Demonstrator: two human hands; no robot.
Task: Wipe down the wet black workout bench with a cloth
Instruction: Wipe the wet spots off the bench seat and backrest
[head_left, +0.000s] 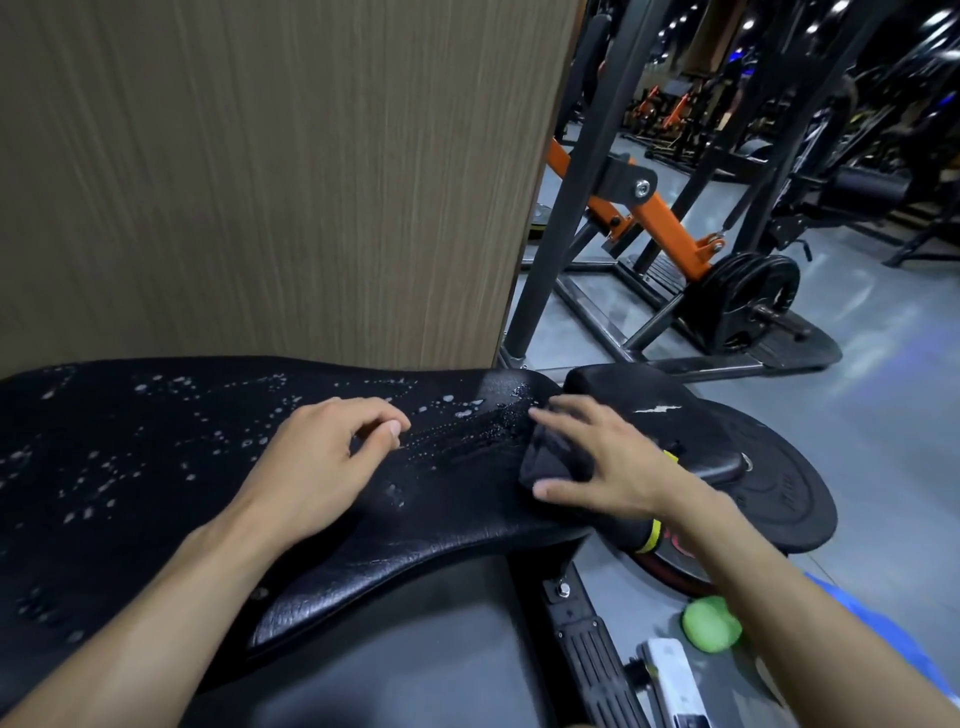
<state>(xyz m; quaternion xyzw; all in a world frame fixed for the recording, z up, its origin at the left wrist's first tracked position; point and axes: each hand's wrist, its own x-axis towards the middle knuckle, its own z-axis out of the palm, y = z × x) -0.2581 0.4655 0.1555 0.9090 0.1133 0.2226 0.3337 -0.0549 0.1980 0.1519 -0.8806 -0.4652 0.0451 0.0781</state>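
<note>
The black workout bench (156, 467) runs across the lower half of the view in front of a wood-grain wall panel (260, 171), its vinyl pad speckled with water droplets (171, 395) from the far left up to a streaked patch just beside the right hand (608, 462). That hand lies on a dark folded cloth (545, 457) near the pad's right end, fingers spread and fairly straight, pressing rather than gripping it. The left hand (322, 462) rests on the pad, loosely curled and holding nothing. To wipe well, I would keep the palm flat on the cloth and draw long overlapping strokes leftward (most of the wet lies that way), bracing with the left hand and moving it clear ahead of the cloth, and refolding once the cloth seems soaked.
</note>
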